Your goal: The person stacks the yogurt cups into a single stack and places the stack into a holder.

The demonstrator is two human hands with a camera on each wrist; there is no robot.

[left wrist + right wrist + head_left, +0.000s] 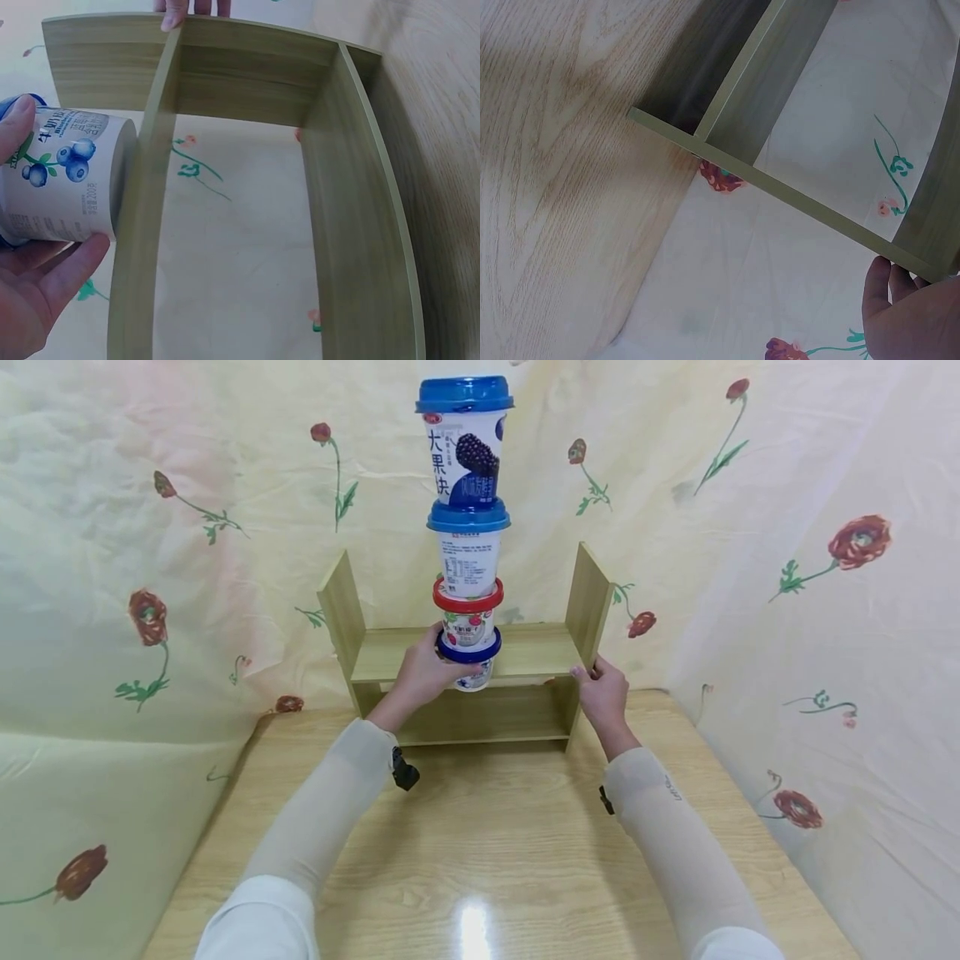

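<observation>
My left hand (429, 672) grips the lowest cup (476, 677) of a tall stack, its thumb and fingers around a dark-blue-lidded cup with blueberries printed on it. On that cup stand a red-lidded cup (469, 632), a white cup with a blue lid (470, 560) and a larger blackberry-print cup (467, 456) at the top. In the left wrist view the base of the blueberry cup (67, 176) is right at the middle board's front edge. My right hand (604, 693) holds the right side panel of a wooden shelf (540, 647), thumb at the front edge, fingers outside.
The shelf's left side panel (342, 610) rises above its middle board, and a lower board (487, 714) runs beneath. It stands at the back of a wood-grain table (487, 827). Flower-printed cloth (787, 610) hangs behind and at both sides.
</observation>
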